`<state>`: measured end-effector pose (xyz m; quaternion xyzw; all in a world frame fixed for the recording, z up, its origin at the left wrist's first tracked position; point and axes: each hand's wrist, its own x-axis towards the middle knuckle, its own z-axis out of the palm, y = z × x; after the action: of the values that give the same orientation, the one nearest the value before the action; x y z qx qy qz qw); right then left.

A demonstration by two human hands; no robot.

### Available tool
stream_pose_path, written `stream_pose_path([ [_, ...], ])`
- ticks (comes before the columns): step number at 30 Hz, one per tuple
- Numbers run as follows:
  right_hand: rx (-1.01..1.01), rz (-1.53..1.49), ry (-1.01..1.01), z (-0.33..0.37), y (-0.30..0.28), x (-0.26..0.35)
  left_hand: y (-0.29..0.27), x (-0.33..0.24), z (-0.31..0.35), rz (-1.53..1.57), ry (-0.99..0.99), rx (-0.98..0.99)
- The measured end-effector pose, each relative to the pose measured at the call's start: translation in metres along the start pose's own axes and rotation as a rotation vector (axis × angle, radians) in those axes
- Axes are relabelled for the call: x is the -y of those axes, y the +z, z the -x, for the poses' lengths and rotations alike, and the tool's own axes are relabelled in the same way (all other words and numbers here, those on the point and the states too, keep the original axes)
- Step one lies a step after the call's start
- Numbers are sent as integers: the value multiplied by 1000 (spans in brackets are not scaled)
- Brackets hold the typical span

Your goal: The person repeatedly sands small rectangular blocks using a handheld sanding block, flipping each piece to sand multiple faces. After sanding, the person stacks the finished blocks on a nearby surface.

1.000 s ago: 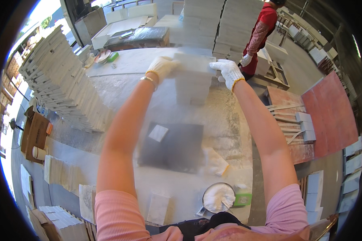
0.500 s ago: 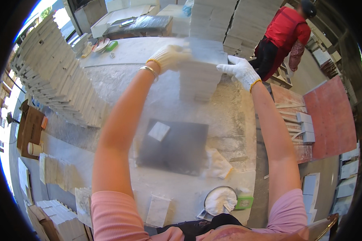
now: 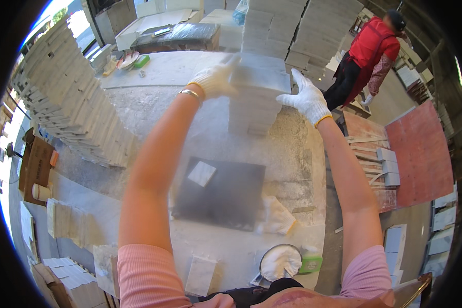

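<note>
A stack of pale stone tiles (image 3: pixel 255 110) stands at the far side of the worktable, between my two gloved hands. Its top face (image 3: pixel 264 71) looks grey-blue and hazy. My left hand (image 3: pixel 214 80), in a white knit glove, is at the stack's left side with fingers spread. Haze blurs its fingertips, so I cannot tell whether they touch the tiles. On the right side, my right hand (image 3: pixel 308 98) is open, thumb and fingers apart, just off the stack's edge. Nearer me, a small white tile (image 3: pixel 201 173) lies on a dark grey mat (image 3: pixel 223 197).
Tall tile stacks rise at left (image 3: pixel 69 92) and behind. A spare glove (image 3: pixel 278 215), a round dish holding white material (image 3: pixel 281 261) and a green box (image 3: pixel 310 264) lie near me. A person in red (image 3: pixel 372 46) stands far right, beyond a red board (image 3: pixel 420 151).
My right hand's fingers have lifted and spread away from the stack's edge. My left hand has shifted slightly, its fingers spreading. The person in red has moved a little to the right.
</note>
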<state>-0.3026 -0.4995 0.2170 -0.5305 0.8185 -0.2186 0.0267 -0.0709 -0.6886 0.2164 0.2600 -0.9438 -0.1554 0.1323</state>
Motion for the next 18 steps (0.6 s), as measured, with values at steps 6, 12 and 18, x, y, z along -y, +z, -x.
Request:
stream_pose_path([
  [6, 45, -143, -184, -18, 6, -15, 10, 20, -17, 233, 71, 50],
  [12, 85, -158, -184, -25, 0, -17, 17, 24, -15, 250, 65, -13],
  [18, 127, -55, -175, -28, -6, -8, 16, 19, -11, 257, 27, -38],
])
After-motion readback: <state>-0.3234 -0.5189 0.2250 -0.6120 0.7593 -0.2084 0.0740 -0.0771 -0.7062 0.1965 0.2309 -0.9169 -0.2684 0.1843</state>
